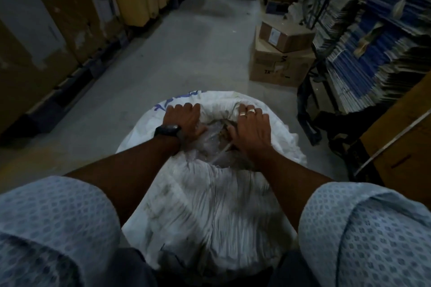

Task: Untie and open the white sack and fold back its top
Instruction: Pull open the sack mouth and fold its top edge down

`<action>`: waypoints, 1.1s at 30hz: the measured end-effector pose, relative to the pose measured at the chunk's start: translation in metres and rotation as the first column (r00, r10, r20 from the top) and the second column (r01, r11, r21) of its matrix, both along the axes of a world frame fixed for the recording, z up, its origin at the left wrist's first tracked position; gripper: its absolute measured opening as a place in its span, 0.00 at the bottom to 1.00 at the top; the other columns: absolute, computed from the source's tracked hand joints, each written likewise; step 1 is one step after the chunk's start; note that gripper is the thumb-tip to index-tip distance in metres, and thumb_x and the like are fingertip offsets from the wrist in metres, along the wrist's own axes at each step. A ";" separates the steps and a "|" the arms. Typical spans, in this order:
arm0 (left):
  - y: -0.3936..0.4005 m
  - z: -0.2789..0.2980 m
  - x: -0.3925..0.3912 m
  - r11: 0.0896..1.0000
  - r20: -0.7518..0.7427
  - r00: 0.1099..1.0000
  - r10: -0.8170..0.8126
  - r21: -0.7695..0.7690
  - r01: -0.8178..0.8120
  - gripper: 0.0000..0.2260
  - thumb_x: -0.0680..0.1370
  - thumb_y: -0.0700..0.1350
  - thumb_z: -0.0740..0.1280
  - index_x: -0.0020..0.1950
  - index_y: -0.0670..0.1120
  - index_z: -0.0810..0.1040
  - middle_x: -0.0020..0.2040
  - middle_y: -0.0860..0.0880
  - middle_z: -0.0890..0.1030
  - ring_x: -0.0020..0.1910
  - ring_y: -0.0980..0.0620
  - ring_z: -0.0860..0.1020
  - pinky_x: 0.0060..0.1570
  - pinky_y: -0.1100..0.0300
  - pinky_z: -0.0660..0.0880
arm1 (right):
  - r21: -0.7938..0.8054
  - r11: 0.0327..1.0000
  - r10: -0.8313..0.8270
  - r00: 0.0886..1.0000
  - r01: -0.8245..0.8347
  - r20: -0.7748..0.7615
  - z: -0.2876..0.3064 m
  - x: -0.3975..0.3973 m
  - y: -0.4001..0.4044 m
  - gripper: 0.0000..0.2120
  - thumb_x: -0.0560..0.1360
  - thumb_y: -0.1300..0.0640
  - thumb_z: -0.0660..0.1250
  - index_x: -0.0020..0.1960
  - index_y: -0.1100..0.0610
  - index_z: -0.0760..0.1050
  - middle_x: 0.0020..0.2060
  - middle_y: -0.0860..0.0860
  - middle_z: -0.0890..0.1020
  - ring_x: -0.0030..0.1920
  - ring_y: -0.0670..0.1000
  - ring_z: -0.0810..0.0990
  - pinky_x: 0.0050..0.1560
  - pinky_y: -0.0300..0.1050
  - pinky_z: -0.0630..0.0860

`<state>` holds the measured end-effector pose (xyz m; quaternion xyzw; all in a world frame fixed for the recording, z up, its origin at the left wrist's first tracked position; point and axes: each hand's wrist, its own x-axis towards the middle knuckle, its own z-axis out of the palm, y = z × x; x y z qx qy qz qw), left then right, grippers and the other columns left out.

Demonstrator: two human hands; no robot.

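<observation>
On the aisle floor [186,37], directly in front of the person, stands the white sack [210,198], its mouth already loosened. The left hand [184,121] curls over the far left rim, fingers hooked on the outer fabric; the right hand [250,127] does the same on the right rim. Each grip closes on sack cloth, set opposite the other, probably to spread the mouth evenly and roll the top outward. A clear liner [214,147] shows in the opening between the hands. A pale strand, perhaps the tie [221,152], crosses the liner; motion blur leaves its identity uncertain. The fingertips are hidden behind the rim, so the depth of each hold cannot be told. The sack's base is cut off by the sleeves [58,228], and the contents are not legible. Boxes [279,53] stand well apart at right.
</observation>
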<state>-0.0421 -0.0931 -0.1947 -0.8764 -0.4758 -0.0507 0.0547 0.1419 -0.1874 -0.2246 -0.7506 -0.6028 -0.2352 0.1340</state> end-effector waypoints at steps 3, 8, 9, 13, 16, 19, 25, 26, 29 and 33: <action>0.024 -0.003 0.027 0.997 -0.156 0.987 0.031 -0.067 -0.042 0.23 0.77 0.58 0.61 0.68 0.47 0.70 0.63 0.43 0.77 0.63 0.40 0.74 0.67 0.44 0.62 | -0.161 0.987 -0.011 0.992 -0.009 -0.125 0.015 0.012 0.028 0.17 0.74 0.52 0.67 0.58 0.62 0.76 0.56 0.61 0.78 0.59 0.64 0.75 0.58 0.59 0.71; 0.056 -0.023 0.039 0.972 -0.024 0.988 0.149 -0.180 -0.151 0.20 0.79 0.53 0.58 0.66 0.45 0.73 0.64 0.39 0.76 0.62 0.39 0.76 0.64 0.46 0.72 | -0.372 0.926 -0.118 0.986 0.066 -0.119 0.012 0.037 0.053 0.07 0.76 0.58 0.64 0.53 0.54 0.77 0.52 0.56 0.81 0.55 0.59 0.78 0.56 0.55 0.72; 0.061 -0.022 0.039 0.956 0.058 0.979 0.197 -0.231 -0.178 0.20 0.79 0.54 0.58 0.66 0.45 0.74 0.64 0.40 0.77 0.62 0.39 0.77 0.63 0.47 0.73 | -0.384 0.922 -0.129 0.972 0.045 -0.195 0.012 0.039 0.055 0.07 0.77 0.59 0.64 0.53 0.55 0.76 0.52 0.57 0.81 0.54 0.59 0.79 0.55 0.55 0.73; 0.085 -0.008 0.030 0.810 0.324 0.794 0.515 -0.488 -0.326 0.17 0.78 0.48 0.59 0.62 0.41 0.78 0.64 0.37 0.76 0.62 0.36 0.75 0.61 0.51 0.72 | -0.192 0.975 -0.201 0.818 0.113 -0.540 0.020 0.054 0.069 0.11 0.78 0.56 0.58 0.55 0.57 0.77 0.56 0.60 0.81 0.58 0.62 0.79 0.58 0.53 0.73; 0.102 -0.005 0.016 0.761 0.290 0.799 0.527 -0.579 -0.293 0.16 0.77 0.50 0.57 0.51 0.41 0.79 0.59 0.37 0.79 0.46 0.40 0.77 0.41 0.57 0.70 | -0.181 0.979 -0.200 0.653 0.098 -0.730 0.021 0.065 0.079 0.13 0.74 0.51 0.54 0.46 0.55 0.75 0.54 0.62 0.80 0.56 0.64 0.78 0.57 0.55 0.73; 0.107 -0.023 0.012 0.785 0.201 0.861 0.467 -0.542 -0.299 0.25 0.77 0.60 0.55 0.60 0.43 0.77 0.62 0.37 0.77 0.53 0.39 0.77 0.49 0.55 0.72 | -0.277 0.954 -0.295 0.513 0.115 -0.806 0.005 0.074 0.086 0.20 0.73 0.47 0.56 0.55 0.60 0.75 0.58 0.61 0.79 0.59 0.62 0.77 0.60 0.53 0.72; 0.090 -0.085 0.009 0.908 0.112 0.922 0.371 -0.251 -0.335 0.23 0.79 0.59 0.53 0.64 0.43 0.67 0.56 0.35 0.79 0.53 0.36 0.79 0.48 0.50 0.72 | -0.328 0.919 -0.382 0.692 0.218 -0.612 -0.041 0.076 0.082 0.37 0.74 0.48 0.63 0.77 0.59 0.51 0.67 0.63 0.72 0.64 0.64 0.73 0.64 0.55 0.66; 0.087 -0.091 0.010 0.918 0.117 0.924 0.365 -0.210 -0.336 0.22 0.79 0.58 0.53 0.64 0.43 0.66 0.52 0.35 0.80 0.49 0.36 0.79 0.44 0.50 0.70 | -0.308 0.924 -0.369 0.750 0.229 -0.549 -0.049 0.074 0.082 0.33 0.75 0.50 0.62 0.76 0.58 0.55 0.67 0.63 0.71 0.62 0.64 0.74 0.62 0.55 0.68; 0.078 -0.087 0.010 0.935 0.122 0.931 0.343 -0.140 -0.326 0.24 0.80 0.56 0.54 0.71 0.43 0.62 0.53 0.36 0.80 0.48 0.35 0.80 0.44 0.49 0.72 | -0.241 0.936 -0.330 0.873 0.256 -0.358 -0.049 0.069 0.083 0.20 0.72 0.53 0.63 0.62 0.58 0.72 0.62 0.60 0.74 0.60 0.61 0.73 0.59 0.56 0.68; 0.066 -0.049 0.009 0.976 0.107 0.971 0.212 0.035 -0.216 0.17 0.79 0.50 0.57 0.64 0.42 0.70 0.56 0.37 0.76 0.51 0.36 0.77 0.49 0.45 0.72 | -0.217 0.965 -0.166 0.983 0.145 -0.082 -0.017 0.069 0.071 0.10 0.75 0.51 0.65 0.51 0.55 0.80 0.53 0.55 0.79 0.55 0.58 0.74 0.57 0.56 0.67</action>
